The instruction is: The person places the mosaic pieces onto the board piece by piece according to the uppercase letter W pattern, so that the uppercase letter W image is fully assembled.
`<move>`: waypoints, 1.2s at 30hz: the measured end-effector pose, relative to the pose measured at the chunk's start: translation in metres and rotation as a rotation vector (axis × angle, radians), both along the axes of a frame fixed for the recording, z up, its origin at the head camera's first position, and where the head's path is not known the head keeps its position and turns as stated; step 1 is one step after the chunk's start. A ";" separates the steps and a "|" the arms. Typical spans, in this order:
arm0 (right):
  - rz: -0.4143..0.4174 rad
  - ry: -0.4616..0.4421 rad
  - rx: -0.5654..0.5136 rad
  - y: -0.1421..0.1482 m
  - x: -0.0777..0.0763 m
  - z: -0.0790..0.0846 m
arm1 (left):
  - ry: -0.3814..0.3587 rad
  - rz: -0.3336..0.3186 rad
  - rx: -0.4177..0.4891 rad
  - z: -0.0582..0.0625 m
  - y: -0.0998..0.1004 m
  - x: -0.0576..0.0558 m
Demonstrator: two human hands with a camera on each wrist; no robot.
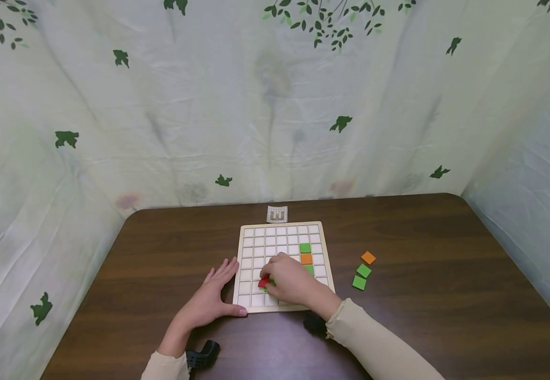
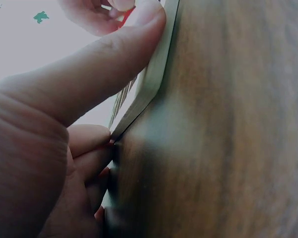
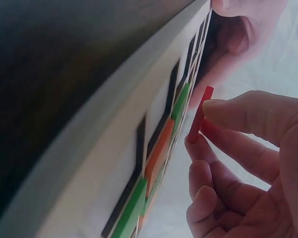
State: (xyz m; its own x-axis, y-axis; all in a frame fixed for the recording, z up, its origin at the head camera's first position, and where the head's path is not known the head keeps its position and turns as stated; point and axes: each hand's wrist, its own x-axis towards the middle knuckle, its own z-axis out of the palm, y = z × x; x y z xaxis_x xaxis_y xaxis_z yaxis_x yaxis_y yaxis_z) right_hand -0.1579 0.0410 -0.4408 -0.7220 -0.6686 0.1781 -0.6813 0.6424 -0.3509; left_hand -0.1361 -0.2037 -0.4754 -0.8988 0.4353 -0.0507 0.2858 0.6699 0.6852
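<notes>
Pinching one red tile (image 1: 263,283), the right hand (image 1: 295,282) is hovering over one squared board (image 1: 259,251), lower centre of the frame; the left hand (image 1: 206,302), uncurled, is touching its left edge. Two loose green tiles (image 1: 363,271) and one orange tile (image 1: 368,257) are lying right of centre. White printed cloth (image 1: 237,105) is hanging behind a brown table (image 1: 436,274).

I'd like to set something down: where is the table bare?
The table is bare right of the loose tiles, and left of the left hand. A smaller gap lies between the board and those tiles. It is crowded over the board, where the right hand pinches a red tile.
</notes>
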 end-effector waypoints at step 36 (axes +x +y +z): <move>-0.130 0.093 0.172 -0.029 0.003 -0.010 | 0.043 -0.009 0.030 -0.004 0.001 0.002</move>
